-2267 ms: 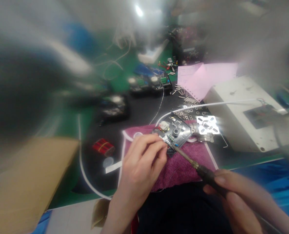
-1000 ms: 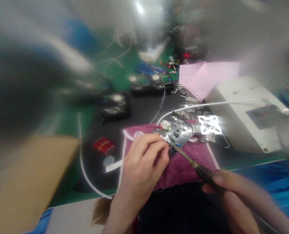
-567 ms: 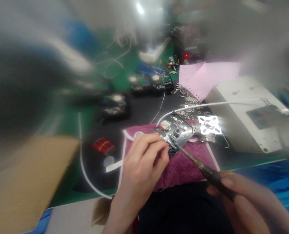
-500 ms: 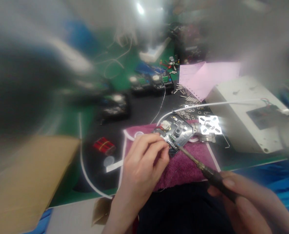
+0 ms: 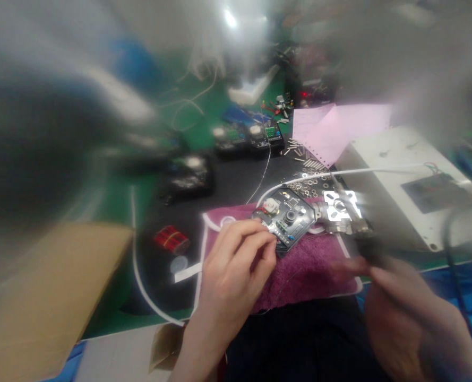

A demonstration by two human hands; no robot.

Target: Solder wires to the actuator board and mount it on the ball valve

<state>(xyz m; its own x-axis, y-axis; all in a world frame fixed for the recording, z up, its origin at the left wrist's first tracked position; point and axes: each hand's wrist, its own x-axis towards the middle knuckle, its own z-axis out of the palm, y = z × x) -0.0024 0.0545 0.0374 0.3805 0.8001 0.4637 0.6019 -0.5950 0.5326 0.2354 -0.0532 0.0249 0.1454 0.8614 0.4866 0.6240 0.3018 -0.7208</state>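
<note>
A dark device with an exposed circuit board (image 5: 293,209) lies tilted on a purple cloth (image 5: 311,276). My left hand (image 5: 236,265) is closed at its lower left edge, with bent fingertips pressed together there; whatever small part they may cover is hidden. My right hand (image 5: 411,313), smeared by motion, grips a soldering iron (image 5: 369,241) to the right of the cloth. The iron's blurred shaft points up past a shiny metal bracket (image 5: 341,206), apart from the board. A white cable (image 5: 283,184) runs from behind the device to the right.
Several similar devices (image 5: 265,135) stand farther back. Loose washers and metal pins (image 5: 307,183) lie beside pink paper (image 5: 339,127). A pale metal box (image 5: 411,196) stands at right, a cardboard box (image 5: 52,286) at left. A red banded bundle (image 5: 172,240) is near the cloth.
My right hand has drawn the soldering iron away from the board, rightward, and its tip has swung upward toward the bracket. My left hand has stayed at the board's edge.
</note>
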